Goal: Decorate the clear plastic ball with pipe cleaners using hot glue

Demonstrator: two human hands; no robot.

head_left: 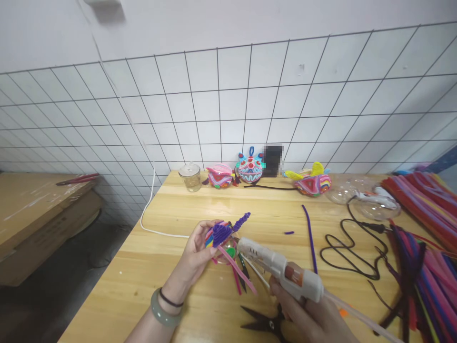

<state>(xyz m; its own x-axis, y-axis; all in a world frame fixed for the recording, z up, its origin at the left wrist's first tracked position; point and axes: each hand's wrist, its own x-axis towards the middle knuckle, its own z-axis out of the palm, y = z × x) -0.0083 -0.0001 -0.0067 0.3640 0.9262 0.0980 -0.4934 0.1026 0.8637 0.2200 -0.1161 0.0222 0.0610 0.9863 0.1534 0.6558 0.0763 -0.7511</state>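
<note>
My left hand (198, 252) is closed around a clear plastic ball ornament (224, 253) partly covered in coiled pipe cleaners, with a purple cone-shaped patch on top. A twisted purple stem (241, 222) sticks out from its upper right, and a loose pink pipe cleaner (238, 270) hangs below. In my right hand (303, 309) is a white hot glue gun (282, 269), its nozzle at the right side of the ornament. A long translucent glue stick (360, 317) trails from the gun's back. Black scissors (266, 324) lie under my right hand, their handles partly hidden.
Finished pipe-cleaner ornaments (250, 167) and a glass jar (190, 178) stand along the tiled wall. Rightward lie a coiled black cord (352, 247), clear plastic balls (374, 207) and bundles of pipe cleaners (428, 281). A purple pipe cleaner (309, 236) rests mid-table. A white cable (157, 232) runs left.
</note>
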